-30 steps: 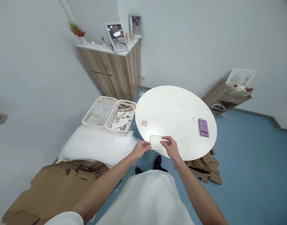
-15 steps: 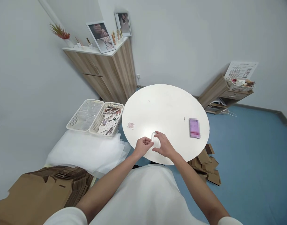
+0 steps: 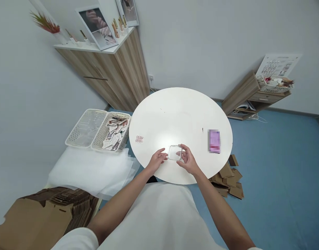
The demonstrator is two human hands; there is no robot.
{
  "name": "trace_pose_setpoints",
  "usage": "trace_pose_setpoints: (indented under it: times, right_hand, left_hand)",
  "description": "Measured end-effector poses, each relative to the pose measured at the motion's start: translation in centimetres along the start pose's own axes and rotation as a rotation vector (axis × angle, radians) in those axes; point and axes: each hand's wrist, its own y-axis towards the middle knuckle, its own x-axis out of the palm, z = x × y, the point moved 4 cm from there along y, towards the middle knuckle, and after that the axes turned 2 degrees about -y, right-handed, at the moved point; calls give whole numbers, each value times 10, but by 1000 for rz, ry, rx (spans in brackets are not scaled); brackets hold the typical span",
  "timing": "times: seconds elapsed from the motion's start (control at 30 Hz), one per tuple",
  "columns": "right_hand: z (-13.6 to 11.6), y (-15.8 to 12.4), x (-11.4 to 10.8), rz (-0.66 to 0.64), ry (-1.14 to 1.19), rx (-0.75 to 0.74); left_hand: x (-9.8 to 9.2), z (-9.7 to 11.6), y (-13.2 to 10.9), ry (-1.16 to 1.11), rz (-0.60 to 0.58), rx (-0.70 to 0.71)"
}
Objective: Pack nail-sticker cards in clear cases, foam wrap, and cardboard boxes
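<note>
Table's (image 3: 175,111) near edge: right hand (image 3: 188,161) holds clear case (image 3: 174,152), left hand (image 3: 156,161) beside.

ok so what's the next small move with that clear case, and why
Probably close the left hand onto the left edge of the clear case. The case is over the white table, pinched by the right hand at its right side. The left fingertips sit beside it, and I cannot tell whether they touch. A second grip would likely steady it.
</note>
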Motion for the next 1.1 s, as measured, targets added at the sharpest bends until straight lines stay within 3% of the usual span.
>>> trace_pose_setpoints:
  times: [0.1,0.23,0.37,0.57,0.8,1.1]
  right_hand:
    - [1,-3,2,7,63,27]
    - [3,-4,7,10,50,46]
    - [2,-7,11,-9,-56,61]
    - [-8,-17,17,12,-292,11]
    - [-16,-19,23,92,-384,-76]
    - [-7,-14,23,138,-347,-76]
  left_hand:
    - [2,7,5,-5,-142,-21]
    - [-1,17,12,30,-211,60]
    - [-8,23,15,131,-277,165]
    - [-16,25,17,212,-379,212]
    - [-20,25,19,194,-455,232]
    - [-31,15,19,222,-497,269]
